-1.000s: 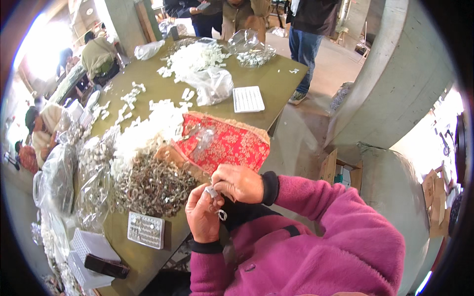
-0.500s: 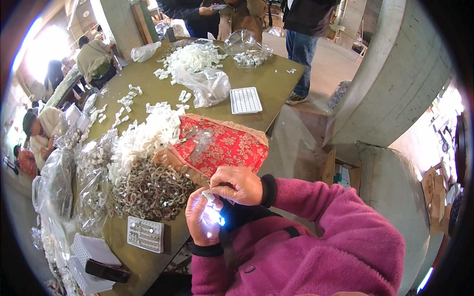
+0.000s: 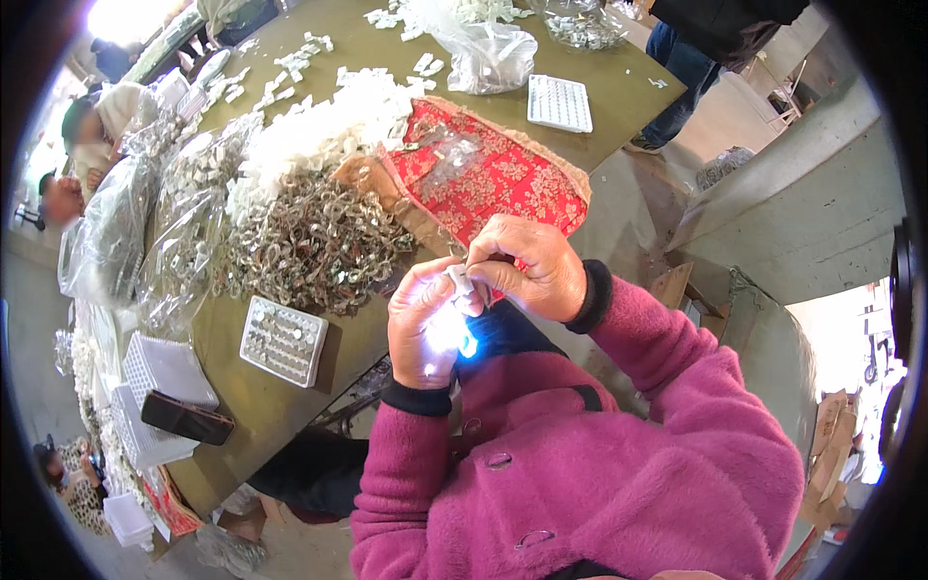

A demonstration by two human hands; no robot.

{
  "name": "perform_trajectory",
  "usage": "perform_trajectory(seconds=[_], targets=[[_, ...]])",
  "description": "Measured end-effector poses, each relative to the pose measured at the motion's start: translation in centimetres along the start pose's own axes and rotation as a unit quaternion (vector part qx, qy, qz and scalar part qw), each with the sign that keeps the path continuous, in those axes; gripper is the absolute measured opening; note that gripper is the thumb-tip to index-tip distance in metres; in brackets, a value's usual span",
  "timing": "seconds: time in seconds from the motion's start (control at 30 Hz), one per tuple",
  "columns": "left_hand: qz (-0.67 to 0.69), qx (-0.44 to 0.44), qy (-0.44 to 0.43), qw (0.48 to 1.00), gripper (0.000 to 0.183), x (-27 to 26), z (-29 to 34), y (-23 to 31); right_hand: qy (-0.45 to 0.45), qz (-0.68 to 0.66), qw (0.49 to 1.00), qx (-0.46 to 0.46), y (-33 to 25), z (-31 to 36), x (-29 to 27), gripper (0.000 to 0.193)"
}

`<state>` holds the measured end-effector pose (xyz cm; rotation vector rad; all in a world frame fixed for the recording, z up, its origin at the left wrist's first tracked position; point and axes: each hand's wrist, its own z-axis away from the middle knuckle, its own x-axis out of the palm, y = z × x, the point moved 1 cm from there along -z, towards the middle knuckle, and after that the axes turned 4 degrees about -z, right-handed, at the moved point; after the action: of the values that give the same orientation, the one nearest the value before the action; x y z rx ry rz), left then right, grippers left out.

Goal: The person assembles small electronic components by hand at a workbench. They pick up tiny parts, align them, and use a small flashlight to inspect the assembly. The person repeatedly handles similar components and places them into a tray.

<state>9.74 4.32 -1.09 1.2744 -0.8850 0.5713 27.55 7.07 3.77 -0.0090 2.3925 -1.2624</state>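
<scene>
My left hand point(image 3: 418, 333) is closed around a small white plastic piece point(image 3: 458, 280), pinching it between thumb and fingers. A glaring bluish-white light shines at this palm and hides part of the fingers. Bent in from the right, my right hand point(image 3: 534, 271) has thumb and forefinger pinched at the top of the same piece; anything finer between those fingertips is too small to make out. Both hands are held off the table's near edge, just below a red floral cloth point(image 3: 498, 179) with a tan border. Left of them lies a heap of grey-brown loop-shaped pieces point(image 3: 314, 246).
A white tray point(image 3: 283, 340) holding small round pieces sits near the table edge. Beyond the loops is a heap of white pieces point(image 3: 319, 140). A dark phone point(image 3: 187, 418) rests on white perforated trays point(image 3: 174, 367). Clear plastic bags point(image 3: 106, 256) line the left; another white tray point(image 3: 561, 103) lies farther back.
The view has tilted down, so the table's contents sit higher in the picture. Both hands stay together at the white piece, with the right fingers still pinched at its top.
</scene>
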Motion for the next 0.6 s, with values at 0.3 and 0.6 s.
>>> perform_trajectory(seconds=[0.3,0.6], targets=[[-0.023,0.0,0.026,0.999,0.023,-0.6,0.1,0.3,-0.035,-0.13,0.987,0.093,0.4,-0.3,0.2,0.006],[-0.064,-0.002,-0.013,0.998,0.024,-0.3,0.3,0.8,-0.053,-0.214,0.952,0.214,-0.1,-0.5,0.3,0.004]])
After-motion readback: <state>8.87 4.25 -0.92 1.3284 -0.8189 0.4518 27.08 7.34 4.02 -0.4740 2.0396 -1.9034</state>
